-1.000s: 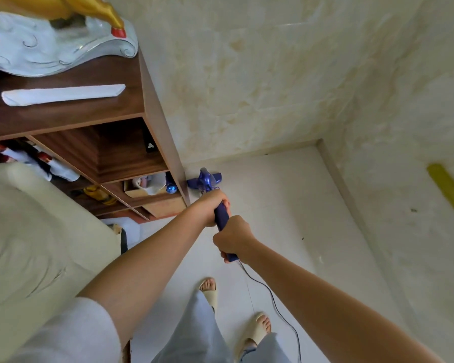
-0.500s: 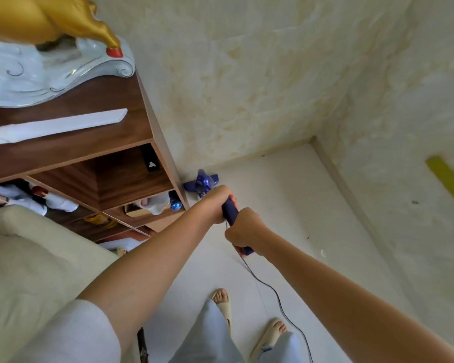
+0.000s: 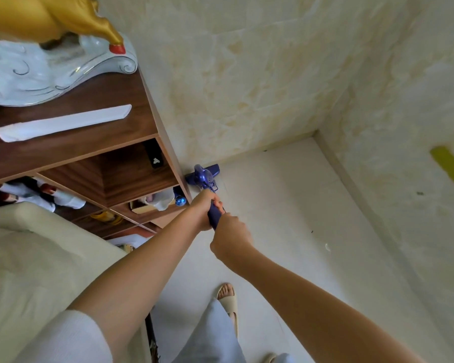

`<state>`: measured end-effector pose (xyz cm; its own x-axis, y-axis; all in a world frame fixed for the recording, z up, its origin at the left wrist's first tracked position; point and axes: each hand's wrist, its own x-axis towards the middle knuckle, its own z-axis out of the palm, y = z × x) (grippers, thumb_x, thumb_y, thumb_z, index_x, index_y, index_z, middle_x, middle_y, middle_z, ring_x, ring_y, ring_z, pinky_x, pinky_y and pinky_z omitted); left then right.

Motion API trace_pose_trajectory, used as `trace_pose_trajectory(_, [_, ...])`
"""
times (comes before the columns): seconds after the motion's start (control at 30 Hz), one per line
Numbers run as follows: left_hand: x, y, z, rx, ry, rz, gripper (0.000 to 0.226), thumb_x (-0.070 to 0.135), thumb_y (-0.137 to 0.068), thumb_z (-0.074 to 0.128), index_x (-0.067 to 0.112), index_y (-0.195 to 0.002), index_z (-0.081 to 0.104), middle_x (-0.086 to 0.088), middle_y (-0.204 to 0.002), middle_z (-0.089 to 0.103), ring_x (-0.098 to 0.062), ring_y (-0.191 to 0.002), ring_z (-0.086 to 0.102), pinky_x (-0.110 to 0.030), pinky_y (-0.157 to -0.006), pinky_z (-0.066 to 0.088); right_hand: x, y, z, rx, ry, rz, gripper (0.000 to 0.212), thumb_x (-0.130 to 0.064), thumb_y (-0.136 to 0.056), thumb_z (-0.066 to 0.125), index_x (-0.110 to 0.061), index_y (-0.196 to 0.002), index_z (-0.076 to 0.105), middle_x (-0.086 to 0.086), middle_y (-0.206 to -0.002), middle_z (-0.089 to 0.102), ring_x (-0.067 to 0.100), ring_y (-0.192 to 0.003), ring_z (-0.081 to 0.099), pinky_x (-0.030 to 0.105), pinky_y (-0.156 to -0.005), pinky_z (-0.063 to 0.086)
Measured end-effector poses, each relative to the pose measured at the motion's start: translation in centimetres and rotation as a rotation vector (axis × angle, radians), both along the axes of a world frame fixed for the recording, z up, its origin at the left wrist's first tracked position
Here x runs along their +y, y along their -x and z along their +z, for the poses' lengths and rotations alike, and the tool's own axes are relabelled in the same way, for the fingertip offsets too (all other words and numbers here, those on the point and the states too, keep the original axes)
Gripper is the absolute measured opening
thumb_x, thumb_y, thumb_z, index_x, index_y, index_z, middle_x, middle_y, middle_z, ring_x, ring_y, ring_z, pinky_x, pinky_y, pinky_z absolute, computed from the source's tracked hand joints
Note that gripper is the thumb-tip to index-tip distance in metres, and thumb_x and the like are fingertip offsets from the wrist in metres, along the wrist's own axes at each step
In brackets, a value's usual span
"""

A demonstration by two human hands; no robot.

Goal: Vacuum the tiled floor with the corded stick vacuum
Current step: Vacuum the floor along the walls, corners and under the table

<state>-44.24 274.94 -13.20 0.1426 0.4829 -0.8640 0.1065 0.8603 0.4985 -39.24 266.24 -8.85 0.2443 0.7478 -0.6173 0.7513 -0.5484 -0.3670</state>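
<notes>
Vacuum (image 3: 204, 178): blue, head on the floor (image 3: 278, 205) at the corner where shelf (image 3: 165, 142) meets wall. My left hand (image 3: 201, 212) and right hand (image 3: 231, 238) both grip its handle, left one foremost.

Corner of a room with pale cream marble-look walls (image 3: 260, 74), yellowish veining all over them. The floor (image 3: 286, 205) is light tile with a few dark specks and a low skirting strip along the base of the walls. On the left there's a dark wood shelf unit (image 3: 89, 132) with open cubbies holding odds and ends, a gold figurine (image 3: 50, 19) on a white swirly base (image 3: 37, 72) on top, and a flat white strip (image 3: 63, 123) lying beside it. A cream sofa (image 3: 37, 271) sits bottom left. Soft, even daylight.
</notes>
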Motion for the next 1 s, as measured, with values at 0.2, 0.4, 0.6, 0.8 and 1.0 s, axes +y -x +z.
trace_pose_trajectory(0.2, [-0.7,-0.9,-1.0,-0.048,0.111,0.061,0.040,0.010,-0.097,0.034,0.016,-0.059,0.023,0.001,-0.031,0.027,-0.011,-0.038,0.027,-0.022,-0.049,0.023,-0.9,-0.7,-0.5,0.198,0.113,-0.111,0.010,0.002,-0.080,0.048,-0.006,-0.085,0.043,0.007,-0.067,0.052,0.022,-0.052,0.057,0.025,-0.045,0.047])
trace_pose_trajectory(0.4, [-4.6,-4.2,-2.2,-0.011,0.056,-0.012,0.026,0.005,-0.085,0.037,0.013,-0.062,0.028,-0.001,-0.035,0.035,-0.016,-0.031,0.036,-0.023,-0.047,0.033,-4.5,-4.2,-1.3,0.206,0.178,-0.155,0.016,0.001,-0.083,0.044,-0.001,-0.099,0.042,0.012,-0.059,0.055,0.019,-0.041,0.053,0.025,-0.041,0.046])
trace_pose_trajectory(0.6, [-11.4,-5.8,-2.1,-0.058,0.103,-0.042,0.028,0.007,-0.087,0.038,0.014,-0.062,0.030,0.000,-0.037,0.037,-0.015,-0.048,0.036,-0.024,-0.052,0.035,-11.6,-6.0,-0.6,0.217,0.182,-0.160,0.021,-0.001,-0.085,0.048,-0.003,-0.105,0.042,0.011,-0.061,0.055,0.017,-0.042,0.053,0.022,-0.041,0.044])
trace_pose_trajectory(0.8, [-20.5,-6.9,-1.3,-0.085,0.090,-0.071,0.028,0.005,-0.088,0.035,0.013,-0.062,0.031,-0.001,-0.036,0.038,-0.017,-0.051,0.036,-0.025,-0.053,0.035,-20.5,-7.0,0.2,0.221,0.186,-0.190,0.034,-0.003,-0.086,0.050,-0.001,-0.119,0.044,0.010,-0.066,0.059,0.018,-0.050,0.059,0.025,-0.054,0.052])
trace_pose_trajectory(1.0, [-28.7,-6.4,-0.4,-0.101,0.107,-0.112,0.030,0.007,-0.089,0.039,0.013,-0.060,0.032,0.000,-0.037,0.040,-0.016,-0.050,0.036,-0.024,-0.052,0.035,-28.8,-6.0,1.5,0.268,0.183,-0.245,0.019,-0.004,-0.088,0.050,-0.005,-0.104,0.040,0.009,-0.066,0.058,0.016,-0.050,0.057,0.025,-0.057,0.053])
